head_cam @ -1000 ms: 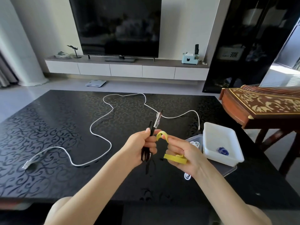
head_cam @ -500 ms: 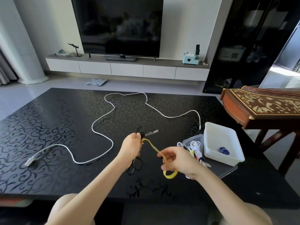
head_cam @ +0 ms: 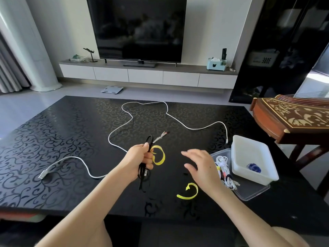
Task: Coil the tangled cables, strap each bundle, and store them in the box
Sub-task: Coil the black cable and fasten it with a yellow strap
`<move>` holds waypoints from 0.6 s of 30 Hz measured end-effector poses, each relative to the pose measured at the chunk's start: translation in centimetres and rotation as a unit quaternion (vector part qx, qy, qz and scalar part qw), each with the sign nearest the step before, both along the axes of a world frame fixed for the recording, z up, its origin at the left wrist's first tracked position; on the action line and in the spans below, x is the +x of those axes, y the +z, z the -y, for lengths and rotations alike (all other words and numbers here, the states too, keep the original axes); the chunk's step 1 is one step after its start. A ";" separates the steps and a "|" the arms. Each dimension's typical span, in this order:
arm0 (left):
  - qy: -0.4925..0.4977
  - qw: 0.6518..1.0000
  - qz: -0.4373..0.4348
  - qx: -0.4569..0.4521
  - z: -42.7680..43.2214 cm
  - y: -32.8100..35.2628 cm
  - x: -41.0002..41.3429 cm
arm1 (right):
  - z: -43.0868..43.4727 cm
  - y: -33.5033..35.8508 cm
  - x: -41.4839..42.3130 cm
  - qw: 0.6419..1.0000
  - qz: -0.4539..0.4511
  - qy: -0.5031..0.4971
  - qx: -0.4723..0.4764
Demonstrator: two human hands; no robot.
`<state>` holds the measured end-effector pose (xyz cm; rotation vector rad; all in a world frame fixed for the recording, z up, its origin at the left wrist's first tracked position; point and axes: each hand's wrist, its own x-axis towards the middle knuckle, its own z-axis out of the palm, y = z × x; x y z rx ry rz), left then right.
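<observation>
My left hand [head_cam: 140, 157] grips a coiled black cable [head_cam: 143, 172] above the black table [head_cam: 58, 139]; its silver plugs [head_cam: 161, 137] stick out past my fingers. A yellow strap [head_cam: 159, 155] curls from the bundle beside that hand. My right hand [head_cam: 201, 166] hovers open to the right, holding nothing. A second yellow strap [head_cam: 189, 192] lies loose on the table below it. A long white cable [head_cam: 124, 125] sprawls uncoiled across the table. A white box [head_cam: 249, 155] sits at the right with a blue item inside.
A clear lid or tray [head_cam: 252, 190] under the box holds strapped white cable bundles [head_cam: 225, 171]. A wooden zither [head_cam: 292, 120] stands close at the right. A TV and low cabinet are beyond the table's far edge.
My right hand let go of the yellow straps and opened. One strap now hangs from the black bundle and the other lies on the table. The left hand keeps its grip.
</observation>
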<state>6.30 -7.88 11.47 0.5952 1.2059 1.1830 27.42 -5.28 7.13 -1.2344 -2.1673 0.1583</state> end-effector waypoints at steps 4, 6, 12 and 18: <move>-0.068 0.984 0.156 -0.054 0.9 0.8 0.3 | 1.4 2.3 -1.0 0.934 0.056 0.142 0.324; -0.100 0.974 0.191 -0.065 1.3 1.3 0.5 | 1.8 3.4 -1.0 0.906 0.107 0.151 0.380; -0.119 0.988 0.097 -0.035 1.9 1.7 1.0 | 3.1 7.4 -0.7 0.959 -0.042 0.170 0.221; -0.049 0.992 -0.094 0.069 2.3 1.3 2.3 | 4.5 10.2 2.2 0.866 -0.436 0.154 -0.189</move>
